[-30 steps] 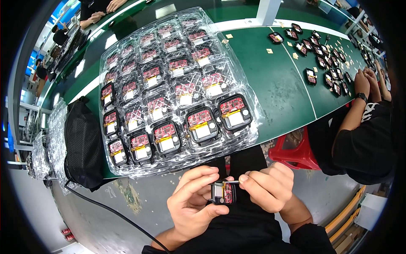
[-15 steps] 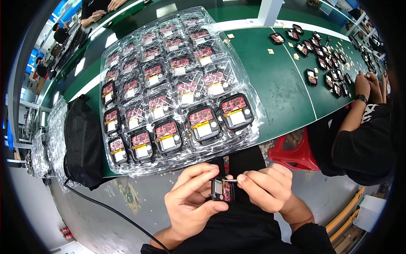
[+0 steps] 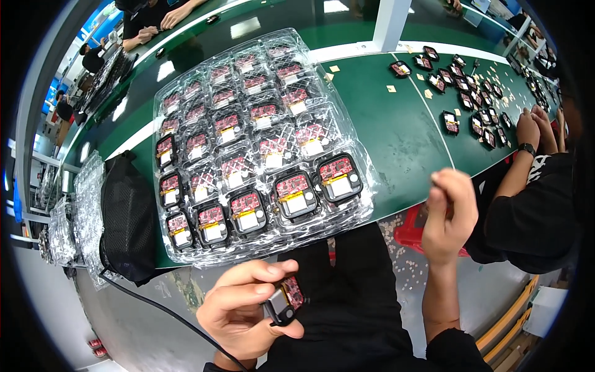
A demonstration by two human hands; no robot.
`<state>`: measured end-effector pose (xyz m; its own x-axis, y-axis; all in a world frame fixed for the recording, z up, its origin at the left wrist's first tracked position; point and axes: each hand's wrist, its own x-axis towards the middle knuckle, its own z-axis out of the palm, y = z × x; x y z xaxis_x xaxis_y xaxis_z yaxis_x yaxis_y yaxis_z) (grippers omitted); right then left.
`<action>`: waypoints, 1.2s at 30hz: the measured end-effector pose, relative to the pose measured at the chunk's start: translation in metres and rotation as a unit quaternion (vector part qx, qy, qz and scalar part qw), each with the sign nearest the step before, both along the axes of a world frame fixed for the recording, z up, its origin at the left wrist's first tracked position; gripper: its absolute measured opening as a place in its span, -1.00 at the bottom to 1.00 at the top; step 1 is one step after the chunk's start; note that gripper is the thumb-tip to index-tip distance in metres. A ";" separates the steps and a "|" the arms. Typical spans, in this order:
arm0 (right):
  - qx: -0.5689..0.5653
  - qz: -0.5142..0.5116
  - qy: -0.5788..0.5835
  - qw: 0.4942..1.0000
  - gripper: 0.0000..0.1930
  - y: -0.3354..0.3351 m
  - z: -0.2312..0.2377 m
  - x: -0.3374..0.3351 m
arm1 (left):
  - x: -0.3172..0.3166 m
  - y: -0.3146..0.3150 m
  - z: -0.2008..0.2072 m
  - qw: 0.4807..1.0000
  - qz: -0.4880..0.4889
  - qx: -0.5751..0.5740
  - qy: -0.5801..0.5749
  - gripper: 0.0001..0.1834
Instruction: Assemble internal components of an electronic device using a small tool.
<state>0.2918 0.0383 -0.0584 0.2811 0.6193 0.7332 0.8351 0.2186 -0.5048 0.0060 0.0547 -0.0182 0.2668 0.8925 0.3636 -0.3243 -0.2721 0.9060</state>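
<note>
My left hand [image 3: 245, 304] is closed around the edges of a small black device housing [image 3: 284, 304], tilted over my lap. A red circuit board, a grey-white block and a strip of yellow tape show on the housing's open side. My right hand [image 3: 451, 217] is raised apart from it, near the table's front edge, with thumb and fingers pinched together. Whatever is between those fingertips is too small to name. In front of me lies a clear plastic tray [image 3: 365, 204], its pockets holding several similar housings [image 3: 296, 193] with red boards.
A green table [image 3: 403, 142] carries loose housings [image 3: 451, 123] and small pale pieces at the right. A black mesh bag [image 3: 128, 217] with a cable stands left of the tray, beside stacked clear trays [image 3: 88, 204]. A co-worker [image 3: 527, 204] sits at the right by a red stool [image 3: 406, 234].
My right hand has left the housing and moved up and right toward the table edge. My left hand has shifted left and lower with the housing, turning it.
</note>
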 end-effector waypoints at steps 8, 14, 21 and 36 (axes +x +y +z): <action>-0.262 -0.315 -0.049 0.911 -0.59 0.041 -0.009 0.063 | 0.003 0.078 0.055 0.867 0.242 0.236 0.366 -0.65; -0.267 -0.306 -0.025 0.914 -0.63 0.039 -0.013 0.064 | 0.001 0.099 0.065 0.797 0.224 0.193 0.527 -0.75; -0.212 -0.295 -0.066 0.929 -0.68 0.039 -0.016 0.069 | -0.005 0.093 0.052 0.731 0.236 0.247 0.591 -0.64; -0.029 0.158 0.262 0.952 -0.53 -0.026 -0.008 -0.014 | 0.019 0.024 0.022 0.923 -0.060 0.261 0.276 -0.45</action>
